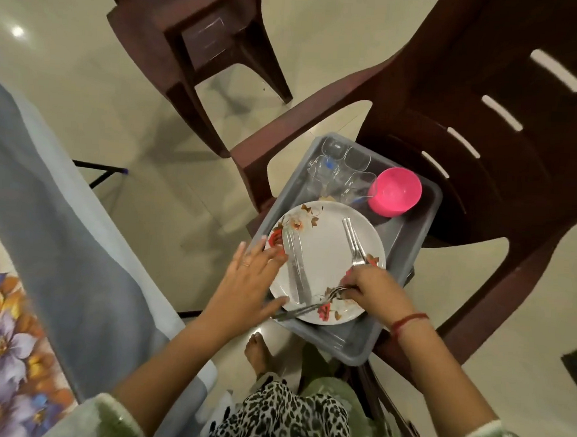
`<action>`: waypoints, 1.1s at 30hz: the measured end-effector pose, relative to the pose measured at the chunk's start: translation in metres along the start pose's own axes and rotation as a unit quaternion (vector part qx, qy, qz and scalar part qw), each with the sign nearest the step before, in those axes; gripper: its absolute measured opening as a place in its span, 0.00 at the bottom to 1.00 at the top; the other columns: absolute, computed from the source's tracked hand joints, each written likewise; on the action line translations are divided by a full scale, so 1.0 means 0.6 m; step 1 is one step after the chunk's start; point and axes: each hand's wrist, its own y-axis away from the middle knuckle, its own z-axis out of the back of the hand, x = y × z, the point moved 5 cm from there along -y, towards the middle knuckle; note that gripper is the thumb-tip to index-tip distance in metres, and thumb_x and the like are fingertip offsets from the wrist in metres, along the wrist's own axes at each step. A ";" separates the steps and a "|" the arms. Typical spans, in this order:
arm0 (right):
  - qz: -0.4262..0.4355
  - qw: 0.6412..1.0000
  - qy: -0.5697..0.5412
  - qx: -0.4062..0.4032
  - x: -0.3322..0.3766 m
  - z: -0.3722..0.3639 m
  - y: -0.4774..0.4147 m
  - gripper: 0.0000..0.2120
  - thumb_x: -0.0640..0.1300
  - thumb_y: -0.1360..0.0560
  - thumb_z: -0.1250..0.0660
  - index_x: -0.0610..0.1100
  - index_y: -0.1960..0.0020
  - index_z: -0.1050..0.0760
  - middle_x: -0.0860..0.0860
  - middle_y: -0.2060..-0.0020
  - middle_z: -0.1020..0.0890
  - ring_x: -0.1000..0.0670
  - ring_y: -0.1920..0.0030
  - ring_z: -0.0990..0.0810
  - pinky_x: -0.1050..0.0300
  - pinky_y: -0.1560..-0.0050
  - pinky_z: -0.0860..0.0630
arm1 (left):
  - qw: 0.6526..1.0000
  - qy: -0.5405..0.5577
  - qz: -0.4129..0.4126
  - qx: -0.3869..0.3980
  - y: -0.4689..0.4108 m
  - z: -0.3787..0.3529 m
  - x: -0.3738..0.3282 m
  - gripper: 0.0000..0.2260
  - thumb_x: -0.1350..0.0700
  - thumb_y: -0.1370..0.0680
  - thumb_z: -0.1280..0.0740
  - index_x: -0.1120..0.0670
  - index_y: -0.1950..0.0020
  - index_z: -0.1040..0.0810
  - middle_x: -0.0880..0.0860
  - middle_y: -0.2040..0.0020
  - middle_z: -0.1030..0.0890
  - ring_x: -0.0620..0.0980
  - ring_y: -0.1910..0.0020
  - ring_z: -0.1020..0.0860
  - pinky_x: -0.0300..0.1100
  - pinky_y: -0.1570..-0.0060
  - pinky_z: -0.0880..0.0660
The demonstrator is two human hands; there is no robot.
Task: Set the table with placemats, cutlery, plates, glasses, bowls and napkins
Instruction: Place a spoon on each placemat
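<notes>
A grey tray [409, 244] rests on a dark brown chair seat. In it lies a white floral plate [325, 253] with cutlery on top: a fork and knife [296, 269] on its left side and another pair of pieces [352, 241] on its right. My right hand [374, 286] grips a fork [312, 306] at the plate's near edge, along with the ends of the right-hand pieces. My left hand [249, 279], fingers straight, touches the plate's left rim. A pink bowl [395, 192] and clear glasses [340, 167] sit at the tray's far end.
The table with a blue-grey cloth [62, 233] and a floral placemat [3, 337] lies to my left. The brown plastic chair [485, 145] holds the tray; a second brown chair [203, 40] stands further off. My bare foot [256, 353] is on the tiled floor.
</notes>
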 end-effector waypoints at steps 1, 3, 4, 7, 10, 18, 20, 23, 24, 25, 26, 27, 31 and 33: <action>0.033 0.999 0.021 0.021 0.020 0.018 0.001 0.09 0.45 0.26 0.33 0.45 0.49 0.18 0.49 0.53 0.21 0.49 0.51 0.22 0.55 0.50 0.28 | 0.999 -0.003 -0.010 0.031 -0.005 -0.004 -0.010 0.32 0.38 0.26 0.38 0.49 0.26 0.40 0.50 0.25 0.36 0.52 0.23 0.47 0.52 0.27 0.58; 0.081 0.995 0.043 0.049 0.062 0.050 0.003 0.09 0.46 0.27 0.33 0.46 0.49 0.18 0.49 0.54 0.21 0.49 0.52 0.23 0.55 0.51 0.29 | 0.988 0.084 0.006 0.131 -0.002 -0.014 -0.028 0.31 0.40 0.23 0.39 0.49 0.24 0.43 0.50 0.25 0.36 0.50 0.26 0.40 0.46 0.26 0.51; 0.101 0.992 0.050 0.056 0.085 0.065 0.004 0.08 0.46 0.28 0.32 0.46 0.50 0.18 0.49 0.55 0.21 0.48 0.53 0.23 0.54 0.53 0.28 | 0.968 0.165 0.030 0.186 0.004 -0.020 -0.035 0.27 0.43 0.20 0.41 0.50 0.24 0.42 0.51 0.27 0.32 0.49 0.29 0.34 0.43 0.28 0.43; 0.136 0.985 0.090 0.050 0.145 0.102 -0.004 0.07 0.45 0.28 0.32 0.45 0.52 0.18 0.48 0.58 0.20 0.48 0.56 0.23 0.57 0.59 0.32 | 0.896 0.374 0.074 0.227 0.030 -0.004 -0.053 0.20 0.43 0.18 0.48 0.52 0.33 0.30 0.51 0.38 0.22 0.48 0.41 0.24 0.47 0.38 0.28; 0.152 0.981 0.116 0.027 0.196 0.127 -0.013 0.07 0.44 0.28 0.32 0.43 0.53 0.18 0.47 0.58 0.19 0.47 0.55 0.23 0.57 0.59 0.33 | 0.873 0.439 0.107 0.185 0.058 0.030 -0.048 0.11 0.49 0.17 0.46 0.51 0.47 0.27 0.49 0.58 0.19 0.47 0.60 0.19 0.48 0.54 0.20; 0.107 0.904 -0.343 -0.232 0.263 0.189 0.020 0.15 0.46 0.27 0.30 0.54 0.42 0.26 0.52 0.51 0.22 0.55 0.52 0.22 0.63 0.52 0.24 | 0.792 0.578 0.192 -0.046 0.121 0.122 -0.012 0.08 0.58 0.17 0.46 0.56 0.50 0.28 0.49 0.71 0.21 0.44 0.80 0.31 0.34 0.79 0.35; 0.075 0.873 -0.427 -0.223 0.293 0.177 0.033 0.09 0.46 0.26 0.31 0.49 0.47 0.24 0.52 0.55 0.20 0.55 0.54 0.21 0.64 0.55 0.24 | 0.739 0.636 0.202 -0.090 0.148 0.146 -0.003 0.08 0.57 0.18 0.44 0.58 0.51 0.28 0.51 0.69 0.18 0.43 0.79 0.27 0.33 0.79 0.33; 0.099 0.862 -0.488 -0.097 0.374 0.125 0.046 0.03 0.42 0.27 0.30 0.43 0.55 0.21 0.54 0.65 0.18 0.60 0.63 0.21 0.67 0.60 0.27 | 0.672 0.696 0.212 -0.138 0.195 0.168 0.005 0.08 0.58 0.19 0.44 0.59 0.52 0.26 0.52 0.65 0.16 0.45 0.74 0.21 0.33 0.73 0.26; 0.115 0.861 -0.490 -0.072 0.403 0.107 0.049 0.04 0.41 0.28 0.29 0.40 0.57 0.21 0.53 0.67 0.19 0.59 0.64 0.21 0.65 0.61 0.26 | 0.663 0.700 0.215 -0.153 0.212 0.172 0.010 0.08 0.58 0.19 0.43 0.59 0.51 0.25 0.52 0.64 0.16 0.45 0.71 0.20 0.34 0.70 0.25; 0.121 0.858 -0.496 -0.060 0.427 0.092 0.049 0.06 0.41 0.28 0.29 0.38 0.58 0.22 0.50 0.67 0.19 0.55 0.64 0.21 0.62 0.61 0.25 | 0.658 0.700 0.219 -0.169 0.229 0.173 0.016 0.09 0.58 0.19 0.42 0.59 0.50 0.24 0.52 0.63 0.16 0.45 0.70 0.19 0.34 0.69 0.24; 0.116 0.856 -0.501 -0.058 0.443 0.082 0.046 0.08 0.42 0.29 0.28 0.37 0.58 0.22 0.45 0.66 0.19 0.52 0.63 0.21 0.57 0.61 0.23 | 0.653 0.699 0.227 -0.184 0.244 0.175 0.021 0.09 0.57 0.20 0.41 0.60 0.49 0.24 0.52 0.62 0.16 0.45 0.69 0.19 0.33 0.68 0.24; 0.108 0.862 -0.493 -0.056 0.464 0.073 0.042 0.08 0.42 0.29 0.27 0.37 0.58 0.22 0.42 0.64 0.18 0.49 0.63 0.21 0.53 0.59 0.23 | 0.645 0.697 0.238 -0.205 0.264 0.176 0.030 0.10 0.57 0.20 0.41 0.61 0.47 0.23 0.52 0.62 0.16 0.45 0.68 0.19 0.33 0.68 0.24; 0.116 0.884 -0.452 -0.002 0.560 0.037 0.020 0.08 0.40 0.28 0.29 0.34 0.55 0.22 0.43 0.65 0.19 0.52 0.65 0.22 0.59 0.63 0.24 | 0.631 0.649 0.295 -0.305 0.344 0.184 0.074 0.13 0.56 0.19 0.42 0.63 0.46 0.23 0.51 0.63 0.17 0.43 0.77 0.25 0.31 0.77 0.33; 0.137 0.889 -0.437 0.021 0.615 0.013 0.015 0.07 0.37 0.27 0.30 0.33 0.57 0.23 0.45 0.67 0.20 0.53 0.67 0.22 0.60 0.65 0.25 | 0.602 0.635 0.323 -0.361 0.384 0.185 0.095 0.14 0.54 0.19 0.44 0.61 0.49 0.23 0.50 0.68 0.18 0.43 0.81 0.29 0.31 0.82 0.38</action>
